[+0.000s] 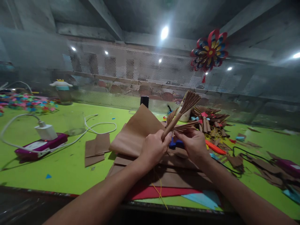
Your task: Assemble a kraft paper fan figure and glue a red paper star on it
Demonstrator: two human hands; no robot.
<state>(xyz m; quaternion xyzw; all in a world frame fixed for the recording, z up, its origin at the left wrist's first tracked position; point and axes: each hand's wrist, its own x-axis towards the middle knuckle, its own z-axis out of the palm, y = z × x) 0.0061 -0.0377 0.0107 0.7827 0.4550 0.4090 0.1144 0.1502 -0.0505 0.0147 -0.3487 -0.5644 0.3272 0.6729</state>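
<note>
My left hand [154, 146] is closed around the lower end of a rolled brown paper tube [172, 123]. The tube tilts up to the right, with a pleated paper fan [191, 101] at its top. My right hand [196, 145] pinches the edge of another pleated fan [186, 127] that spreads from the tube's side. Beneath both hands lie stacked brown paper sheets [161, 177], and a large curled sheet [133, 134] rises behind my left hand. Yellow string [160, 187] hangs down below my hands. A blue object [176, 143] is partly hidden between them.
Finished-looking brown paper pieces [207, 123] pile up at the right, near an orange cutter [215, 147] and a black cable [255, 152]. A purple power strip [42, 146] with a white charger [46, 132] and a clear cup [75, 123] stand left. A paper flower [210, 52] hangs above.
</note>
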